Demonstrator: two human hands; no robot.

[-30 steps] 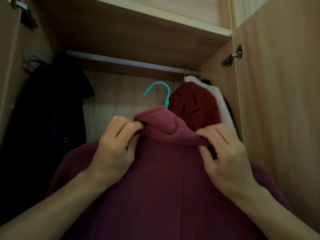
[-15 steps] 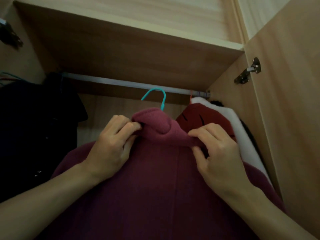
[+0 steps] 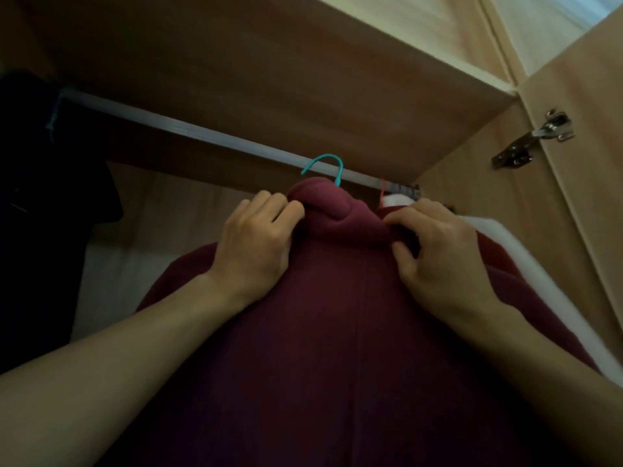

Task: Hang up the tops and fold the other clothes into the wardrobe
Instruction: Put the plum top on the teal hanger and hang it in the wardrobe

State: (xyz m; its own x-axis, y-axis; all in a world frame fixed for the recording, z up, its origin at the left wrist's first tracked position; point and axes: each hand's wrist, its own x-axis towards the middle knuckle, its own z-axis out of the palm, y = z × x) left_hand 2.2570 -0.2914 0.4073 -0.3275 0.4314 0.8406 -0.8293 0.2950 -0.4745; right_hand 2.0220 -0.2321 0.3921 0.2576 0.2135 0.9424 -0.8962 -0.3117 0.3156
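Fingers [image 3: 286,210] of the left hand [image 3: 256,244], centre of frame: curled, pinching the left end of the folded collar [image 3: 332,210]. Right hand [image 3: 441,261], just right of centre: fingertips bent onto the right end of the same collar fold, thumb below it, cloth pinched between. Both forearms enter from the lower corners and lie across the maroon top [image 3: 337,348]. The top fills the lower middle of the frame, and its seam runs straight down between the hands. It is held up inside the wardrobe, collar at the highest point.

Directly above the collar: teal hanger hook [image 3: 325,165], rising from behind the collar fold. The hook overlaps the metal rail [image 3: 202,129] in the frame; whether it bears on the rail, cannot tell. The rail runs from upper left down to centre right. Near its right end: an orange hook [image 3: 382,197] and a white garment [image 3: 495,230] behind the right hand. Left edge: dark garments [image 3: 40,197] hanging at the rail's left end. Above: underside of a wooden shelf [image 3: 303,79]. Upper right: metal hinge [image 3: 536,136] by the open door [image 3: 573,247].
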